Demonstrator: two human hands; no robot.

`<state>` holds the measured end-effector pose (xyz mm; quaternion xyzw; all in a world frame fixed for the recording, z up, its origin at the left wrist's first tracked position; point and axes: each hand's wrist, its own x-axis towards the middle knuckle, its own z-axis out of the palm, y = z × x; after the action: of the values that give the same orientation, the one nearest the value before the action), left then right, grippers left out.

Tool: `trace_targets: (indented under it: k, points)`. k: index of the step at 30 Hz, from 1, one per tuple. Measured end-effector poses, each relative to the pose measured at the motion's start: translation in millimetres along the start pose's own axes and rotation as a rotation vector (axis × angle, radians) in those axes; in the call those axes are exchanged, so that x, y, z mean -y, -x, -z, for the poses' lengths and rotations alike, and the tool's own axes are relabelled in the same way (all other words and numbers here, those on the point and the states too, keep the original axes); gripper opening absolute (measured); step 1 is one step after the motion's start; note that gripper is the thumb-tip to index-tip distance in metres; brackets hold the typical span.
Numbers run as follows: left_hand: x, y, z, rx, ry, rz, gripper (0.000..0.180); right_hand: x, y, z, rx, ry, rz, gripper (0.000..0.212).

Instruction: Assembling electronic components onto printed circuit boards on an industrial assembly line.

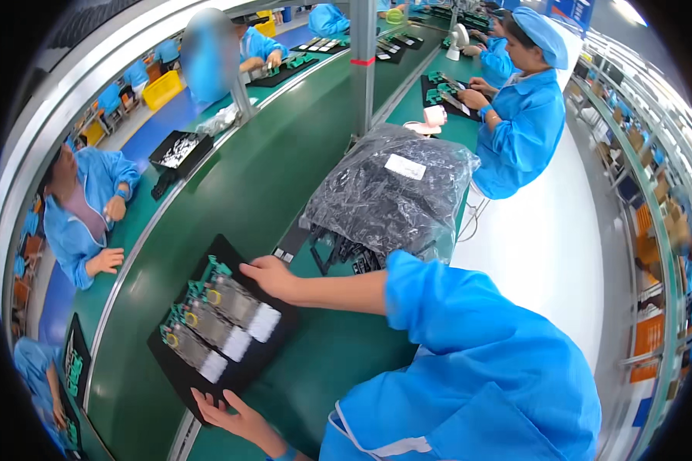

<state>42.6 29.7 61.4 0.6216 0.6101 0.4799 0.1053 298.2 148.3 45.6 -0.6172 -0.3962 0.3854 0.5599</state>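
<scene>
A flat black tray lies at a slant over the green belt and the bench edge. On it sit several slim device assemblies in a row, with green tabs, grey middles and white ends. My right hand grips the tray's far right edge, with its fingertips at the rim. At the near corner my left hand takes hold of the tray, its fingers partly spread over the edge. Beside my right hand stands a large clear bag of black plastic parts, some spilling from its mouth.
The green conveyor belt curves away to the back. A metal post rises behind the bag. Co-workers in blue sit along both sides; one handles parts at the right. A black box of white pieces stands across the belt.
</scene>
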Motion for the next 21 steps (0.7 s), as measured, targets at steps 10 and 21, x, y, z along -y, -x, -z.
trace_targets:
  k: [10, 21]
  points:
    - [2, 27, -8, 0.194, 0.232, 0.030, 0.050, 7, 22, -77, 0.019, 0.208, 0.654, 0.035]
    - [-11, 43, -31, 0.584, 0.682, -0.153, 0.073, -16, 150, -24, 1.034, -0.205, 0.368, 0.060]
